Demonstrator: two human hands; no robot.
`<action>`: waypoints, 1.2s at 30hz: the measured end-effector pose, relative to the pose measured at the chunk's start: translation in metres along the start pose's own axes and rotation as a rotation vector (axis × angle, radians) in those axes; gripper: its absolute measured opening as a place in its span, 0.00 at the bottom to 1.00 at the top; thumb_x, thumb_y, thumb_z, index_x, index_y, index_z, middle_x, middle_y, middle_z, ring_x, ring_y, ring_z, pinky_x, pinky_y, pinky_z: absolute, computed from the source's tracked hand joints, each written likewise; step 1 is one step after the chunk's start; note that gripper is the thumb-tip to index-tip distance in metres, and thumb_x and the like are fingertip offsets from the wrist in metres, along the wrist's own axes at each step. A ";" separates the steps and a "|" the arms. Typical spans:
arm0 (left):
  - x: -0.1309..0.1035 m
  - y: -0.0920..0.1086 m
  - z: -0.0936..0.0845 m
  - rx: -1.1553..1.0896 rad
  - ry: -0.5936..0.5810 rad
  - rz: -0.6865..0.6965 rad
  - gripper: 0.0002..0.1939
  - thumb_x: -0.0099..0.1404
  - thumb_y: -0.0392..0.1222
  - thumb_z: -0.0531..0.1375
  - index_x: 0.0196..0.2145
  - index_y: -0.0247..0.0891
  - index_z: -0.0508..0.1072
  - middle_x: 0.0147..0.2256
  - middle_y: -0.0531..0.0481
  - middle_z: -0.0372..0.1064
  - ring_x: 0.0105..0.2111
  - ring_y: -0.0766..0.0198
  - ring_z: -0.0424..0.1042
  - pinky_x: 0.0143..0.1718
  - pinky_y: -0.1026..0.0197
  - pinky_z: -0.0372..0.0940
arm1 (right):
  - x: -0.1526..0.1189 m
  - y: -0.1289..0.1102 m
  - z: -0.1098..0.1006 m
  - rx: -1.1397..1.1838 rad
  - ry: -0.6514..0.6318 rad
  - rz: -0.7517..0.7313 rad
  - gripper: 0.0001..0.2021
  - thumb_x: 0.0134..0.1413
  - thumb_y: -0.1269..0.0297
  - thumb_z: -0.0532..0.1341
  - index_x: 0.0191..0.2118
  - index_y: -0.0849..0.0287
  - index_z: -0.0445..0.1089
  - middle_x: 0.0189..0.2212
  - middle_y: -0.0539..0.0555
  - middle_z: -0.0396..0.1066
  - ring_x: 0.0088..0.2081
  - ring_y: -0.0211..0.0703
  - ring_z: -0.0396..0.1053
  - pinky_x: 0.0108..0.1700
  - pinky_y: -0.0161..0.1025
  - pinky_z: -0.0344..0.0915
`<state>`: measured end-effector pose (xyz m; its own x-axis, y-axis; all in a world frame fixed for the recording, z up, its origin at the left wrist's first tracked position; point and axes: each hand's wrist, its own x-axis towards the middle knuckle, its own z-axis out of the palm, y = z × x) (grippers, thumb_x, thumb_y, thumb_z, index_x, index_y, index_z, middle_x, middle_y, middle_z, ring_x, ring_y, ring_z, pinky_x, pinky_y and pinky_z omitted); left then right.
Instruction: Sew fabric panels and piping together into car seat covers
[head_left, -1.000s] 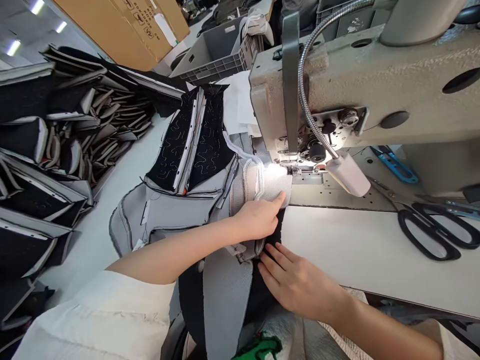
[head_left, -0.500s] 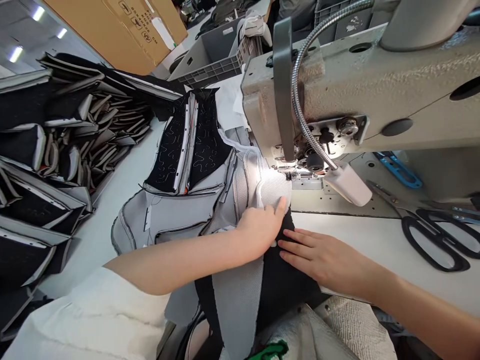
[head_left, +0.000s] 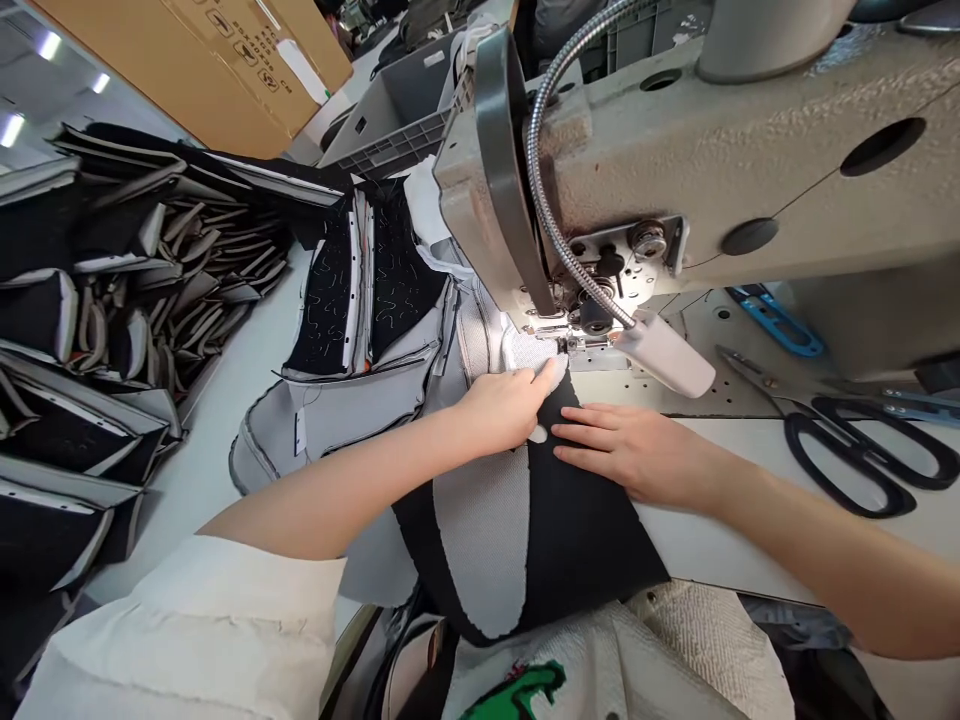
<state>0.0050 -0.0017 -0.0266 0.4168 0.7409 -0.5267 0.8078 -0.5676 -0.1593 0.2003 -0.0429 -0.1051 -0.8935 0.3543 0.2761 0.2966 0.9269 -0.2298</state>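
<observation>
Where machine head (head_left: 675,150) hides needle, both hands, left (head_left: 499,405) and right (head_left: 637,450), flat, grip released, on fabric panel (head_left: 570,510).

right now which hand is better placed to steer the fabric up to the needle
Probably the left hand: its fingertips sit on the grey fabric right beside the needle. The right hand lies flat on the black fabric, farther back.

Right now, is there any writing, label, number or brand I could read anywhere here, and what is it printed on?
Cardboard box: black printed symbols and a line of characters on its side, too small and tilted to read.
White label on that box: blank or too blurred to tell.
Sewing machine: no brand or number visible.
Scissors: no marking readable.
Green print on the white garment: a shape, not letters.
</observation>
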 end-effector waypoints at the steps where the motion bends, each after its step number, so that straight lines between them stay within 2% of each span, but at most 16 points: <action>1: -0.002 -0.002 -0.001 -0.021 -0.013 0.026 0.36 0.61 0.37 0.53 0.64 0.36 0.43 0.46 0.40 0.67 0.40 0.52 0.71 0.33 0.59 0.62 | -0.001 -0.001 0.000 0.017 -0.008 0.000 0.25 0.50 0.77 0.57 0.56 0.63 0.64 0.58 0.61 0.60 0.62 0.53 0.53 0.62 0.52 0.53; 4: -0.008 -0.005 -0.004 -0.100 -0.038 0.070 0.33 0.61 0.35 0.51 0.63 0.36 0.46 0.43 0.41 0.67 0.38 0.55 0.71 0.33 0.61 0.61 | -0.003 -0.008 -0.001 0.061 -0.032 -0.030 0.27 0.47 0.73 0.59 0.57 0.63 0.63 0.59 0.62 0.59 0.62 0.55 0.52 0.62 0.55 0.50; 8: -0.007 -0.005 -0.006 -0.190 -0.052 0.097 0.27 0.62 0.32 0.47 0.59 0.36 0.53 0.40 0.44 0.67 0.35 0.59 0.70 0.32 0.62 0.60 | -0.003 -0.014 0.003 0.015 -0.013 -0.028 0.24 0.51 0.75 0.57 0.56 0.63 0.64 0.58 0.61 0.61 0.61 0.53 0.55 0.61 0.54 0.52; 11: -0.002 -0.002 -0.010 -0.144 -0.061 0.069 0.24 0.61 0.32 0.48 0.55 0.35 0.57 0.37 0.44 0.67 0.32 0.58 0.70 0.28 0.62 0.59 | -0.001 -0.016 0.007 -0.052 0.022 -0.011 0.21 0.54 0.76 0.55 0.55 0.63 0.65 0.56 0.60 0.63 0.59 0.52 0.57 0.60 0.53 0.55; 15: 0.008 0.003 -0.010 -0.080 0.004 0.029 0.22 0.59 0.31 0.50 0.52 0.33 0.60 0.37 0.43 0.67 0.33 0.56 0.71 0.29 0.60 0.61 | 0.006 -0.013 0.009 -0.086 0.030 0.059 0.25 0.52 0.79 0.55 0.57 0.64 0.63 0.58 0.61 0.61 0.60 0.56 0.56 0.59 0.54 0.57; 18: 0.012 0.004 -0.003 -0.095 0.096 0.053 0.25 0.59 0.30 0.49 0.55 0.31 0.58 0.41 0.41 0.66 0.36 0.56 0.71 0.32 0.60 0.62 | 0.011 -0.009 0.007 -0.073 0.033 0.112 0.27 0.49 0.80 0.56 0.57 0.64 0.62 0.58 0.63 0.60 0.61 0.56 0.53 0.60 0.56 0.54; 20: 0.010 0.003 0.002 -0.097 0.136 0.070 0.28 0.60 0.30 0.48 0.59 0.30 0.55 0.44 0.39 0.65 0.39 0.56 0.70 0.35 0.61 0.62 | 0.010 -0.005 0.005 -0.047 0.025 0.090 0.28 0.47 0.78 0.57 0.58 0.65 0.62 0.59 0.65 0.58 0.62 0.57 0.51 0.61 0.58 0.50; 22: 0.005 -0.001 0.005 -0.092 0.108 0.068 0.32 0.60 0.31 0.49 0.62 0.32 0.49 0.47 0.38 0.64 0.43 0.54 0.69 0.38 0.60 0.62 | 0.005 -0.002 0.002 -0.001 -0.008 0.018 0.30 0.46 0.76 0.58 0.58 0.63 0.61 0.60 0.65 0.57 0.62 0.55 0.50 0.62 0.58 0.45; 24: -0.001 -0.007 0.005 -0.092 0.032 0.056 0.37 0.59 0.31 0.51 0.64 0.35 0.44 0.47 0.39 0.64 0.46 0.52 0.67 0.39 0.60 0.62 | -0.003 -0.002 0.001 0.040 -0.040 -0.056 0.30 0.45 0.74 0.59 0.59 0.60 0.61 0.60 0.62 0.57 0.62 0.52 0.51 0.64 0.57 0.43; 26: -0.004 -0.017 0.000 -0.125 -0.018 0.071 0.36 0.58 0.31 0.51 0.64 0.38 0.46 0.47 0.41 0.66 0.47 0.54 0.67 0.41 0.61 0.62 | -0.007 -0.004 0.003 0.046 -0.050 -0.087 0.30 0.46 0.73 0.59 0.59 0.60 0.61 0.60 0.61 0.58 0.62 0.51 0.52 0.64 0.55 0.42; 28: -0.003 -0.026 -0.009 -0.185 -0.034 0.124 0.31 0.59 0.30 0.49 0.60 0.39 0.55 0.46 0.45 0.68 0.45 0.58 0.68 0.40 0.63 0.61 | -0.003 -0.010 0.006 0.020 -0.041 -0.080 0.28 0.48 0.73 0.58 0.58 0.62 0.61 0.59 0.62 0.59 0.61 0.52 0.53 0.64 0.55 0.44; 31: 0.001 -0.033 -0.025 -0.241 -0.065 0.181 0.21 0.59 0.32 0.49 0.49 0.39 0.68 0.40 0.48 0.71 0.38 0.61 0.70 0.36 0.64 0.62 | 0.017 -0.024 0.013 -0.019 -0.010 -0.007 0.23 0.52 0.73 0.55 0.55 0.65 0.64 0.57 0.63 0.61 0.60 0.55 0.55 0.62 0.54 0.49; 34: 0.004 -0.023 -0.034 -0.203 -0.069 0.151 0.16 0.57 0.31 0.48 0.39 0.37 0.71 0.36 0.47 0.71 0.33 0.60 0.70 0.32 0.62 0.61 | 0.038 -0.036 0.019 -0.048 0.034 0.080 0.17 0.54 0.73 0.54 0.49 0.67 0.69 0.54 0.64 0.65 0.59 0.57 0.57 0.61 0.53 0.52; 36: 0.005 -0.010 -0.033 -0.149 -0.067 0.101 0.14 0.57 0.30 0.48 0.36 0.35 0.71 0.35 0.45 0.71 0.32 0.59 0.70 0.30 0.61 0.61 | 0.044 -0.039 0.022 -0.062 0.057 0.109 0.14 0.53 0.73 0.55 0.44 0.66 0.72 0.50 0.64 0.68 0.57 0.56 0.59 0.61 0.53 0.51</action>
<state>0.0129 0.0200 -0.0001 0.4744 0.6545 -0.5887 0.8180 -0.5749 0.0200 0.1415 -0.0659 -0.1047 -0.8347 0.4578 0.3060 0.4124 0.8880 -0.2036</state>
